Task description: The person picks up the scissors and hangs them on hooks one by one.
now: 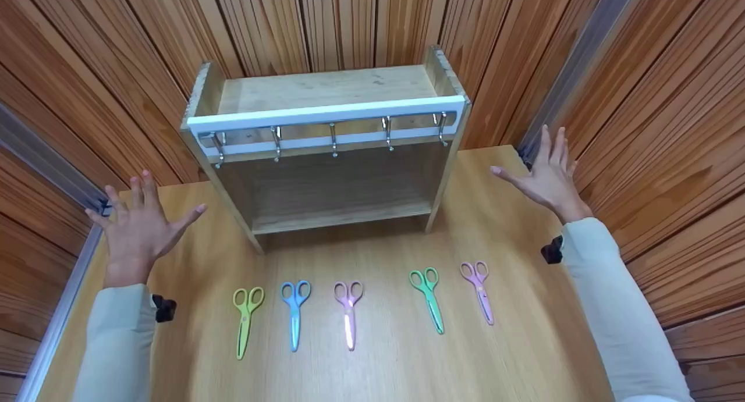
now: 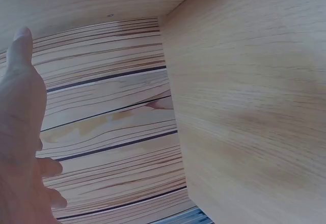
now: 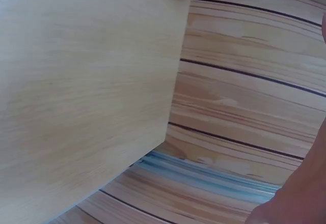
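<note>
My left hand (image 1: 135, 230) is spread wide with straight fingers, left of the wooden rack (image 1: 343, 184), holding nothing. On the other side my right hand (image 1: 550, 178) is likewise spread and holds nothing. Across the rack's front runs a white rail with several metal hooks (image 1: 333, 140), and nothing hangs on them. In front lies a row of scissors, handles toward the rack: yellow-green scissors (image 1: 244, 320), blue scissors (image 1: 295, 315), pink scissors (image 1: 349, 315), green scissors (image 1: 430, 303) and purple scissors (image 1: 478, 294). The left wrist view shows the left thumb (image 2: 20, 56) and some fingertips.
The rack stands at the back of a light wooden table (image 1: 384, 373). Wood-plank walls (image 1: 337, 24) rise behind and at both sides. Dark wrist mounts (image 1: 165, 309) sit by both sleeves. A wider gap separates the pink and green scissors.
</note>
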Demonstrator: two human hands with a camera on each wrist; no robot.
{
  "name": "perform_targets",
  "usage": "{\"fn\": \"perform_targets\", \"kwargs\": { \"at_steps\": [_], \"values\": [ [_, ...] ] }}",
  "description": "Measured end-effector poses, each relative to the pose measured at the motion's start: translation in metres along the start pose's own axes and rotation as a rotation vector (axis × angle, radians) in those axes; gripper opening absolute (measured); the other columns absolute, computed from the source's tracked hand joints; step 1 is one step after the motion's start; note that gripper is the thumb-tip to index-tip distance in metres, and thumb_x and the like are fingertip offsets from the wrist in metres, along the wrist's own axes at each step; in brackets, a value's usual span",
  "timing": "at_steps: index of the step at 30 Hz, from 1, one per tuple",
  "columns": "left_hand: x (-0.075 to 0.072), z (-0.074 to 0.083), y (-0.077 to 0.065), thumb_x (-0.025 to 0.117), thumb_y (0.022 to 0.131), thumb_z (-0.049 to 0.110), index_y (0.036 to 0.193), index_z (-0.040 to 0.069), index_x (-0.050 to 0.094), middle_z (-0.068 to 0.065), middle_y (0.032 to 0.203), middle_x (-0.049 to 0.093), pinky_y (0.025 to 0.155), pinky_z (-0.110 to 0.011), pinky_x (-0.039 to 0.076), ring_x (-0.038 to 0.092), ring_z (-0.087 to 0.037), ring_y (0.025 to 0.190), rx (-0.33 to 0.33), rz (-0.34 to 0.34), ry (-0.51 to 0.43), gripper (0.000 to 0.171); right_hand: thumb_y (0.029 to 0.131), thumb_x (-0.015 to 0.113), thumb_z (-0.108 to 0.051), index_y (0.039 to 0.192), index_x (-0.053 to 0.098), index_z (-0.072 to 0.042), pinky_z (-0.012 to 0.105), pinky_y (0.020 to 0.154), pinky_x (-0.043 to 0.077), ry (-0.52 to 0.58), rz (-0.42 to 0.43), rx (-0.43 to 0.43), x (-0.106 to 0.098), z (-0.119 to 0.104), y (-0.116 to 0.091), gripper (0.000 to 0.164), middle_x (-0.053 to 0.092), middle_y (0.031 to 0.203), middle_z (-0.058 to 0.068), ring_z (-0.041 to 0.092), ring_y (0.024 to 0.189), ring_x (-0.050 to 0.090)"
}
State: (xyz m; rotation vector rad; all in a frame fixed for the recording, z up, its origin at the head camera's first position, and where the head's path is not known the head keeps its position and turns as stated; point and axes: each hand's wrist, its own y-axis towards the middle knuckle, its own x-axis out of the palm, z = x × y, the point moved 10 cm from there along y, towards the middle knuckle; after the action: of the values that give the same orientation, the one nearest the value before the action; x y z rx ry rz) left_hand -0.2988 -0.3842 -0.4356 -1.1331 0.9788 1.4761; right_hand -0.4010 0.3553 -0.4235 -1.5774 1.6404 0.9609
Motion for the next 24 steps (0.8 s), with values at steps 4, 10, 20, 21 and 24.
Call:
{"fn": "perform_targets", "kwargs": {
  "at_steps": [4,10,20,21,24],
  "values": [
    [-0.005,0.002,-0.002,0.035,0.09,0.09,0.166,0.004,-0.014,-0.032,0.17,-0.014,0.107,-0.089,-0.015,-0.021,-0.066,0.149,-0.011,0.015,-0.044,0.125,0.086,0.067,-0.077,0.165,-0.027,-0.026,0.082,0.118,0.011,0.036,-0.039,0.002,0.001,-0.004,-0.005,0.133,-0.038,0.171,0.012,0.06,0.158,-0.01],
    [-0.015,0.007,-0.009,0.04,0.092,0.088,0.166,-0.004,0.007,-0.041,0.169,0.001,0.113,-0.087,0.012,0.01,-0.072,0.148,-0.016,0.028,-0.093,0.122,0.087,0.067,-0.076,0.166,-0.025,-0.023,0.082,0.116,0.019,0.04,-0.11,0.002,0.008,-0.012,-0.015,0.132,-0.027,0.174,0.018,0.059,0.159,-0.001],
    [-0.038,0.031,-0.021,0.046,0.098,0.076,0.146,-0.006,0.044,-0.035,0.14,0.046,0.105,-0.075,0.035,0.041,-0.055,0.126,0.106,0.114,-0.154,0.095,0.089,0.072,-0.068,0.167,-0.021,-0.021,0.077,0.117,0.028,0.125,-0.093,-0.03,0.012,-0.025,-0.035,0.131,-0.015,0.176,0.024,0.059,0.155,0.021],
    [-0.041,0.034,-0.022,0.047,0.099,0.075,0.147,-0.006,0.044,-0.035,0.141,0.046,0.107,-0.075,0.033,0.04,-0.055,0.128,0.121,0.125,-0.161,0.094,0.088,0.073,-0.067,0.168,-0.019,-0.02,0.076,0.116,0.031,0.129,-0.096,-0.035,0.012,-0.026,-0.037,0.131,-0.012,0.176,0.025,0.059,0.154,0.025],
    [-0.05,0.042,-0.023,0.05,0.1,0.072,0.15,-0.005,0.044,-0.035,0.144,0.045,0.108,-0.075,0.031,0.039,-0.054,0.131,0.156,0.167,-0.185,0.091,0.088,0.076,-0.064,0.169,-0.013,-0.016,0.075,0.114,0.037,0.131,-0.11,-0.056,0.014,-0.031,-0.043,0.129,-0.003,0.176,0.027,0.058,0.151,0.032]
  ]
}}
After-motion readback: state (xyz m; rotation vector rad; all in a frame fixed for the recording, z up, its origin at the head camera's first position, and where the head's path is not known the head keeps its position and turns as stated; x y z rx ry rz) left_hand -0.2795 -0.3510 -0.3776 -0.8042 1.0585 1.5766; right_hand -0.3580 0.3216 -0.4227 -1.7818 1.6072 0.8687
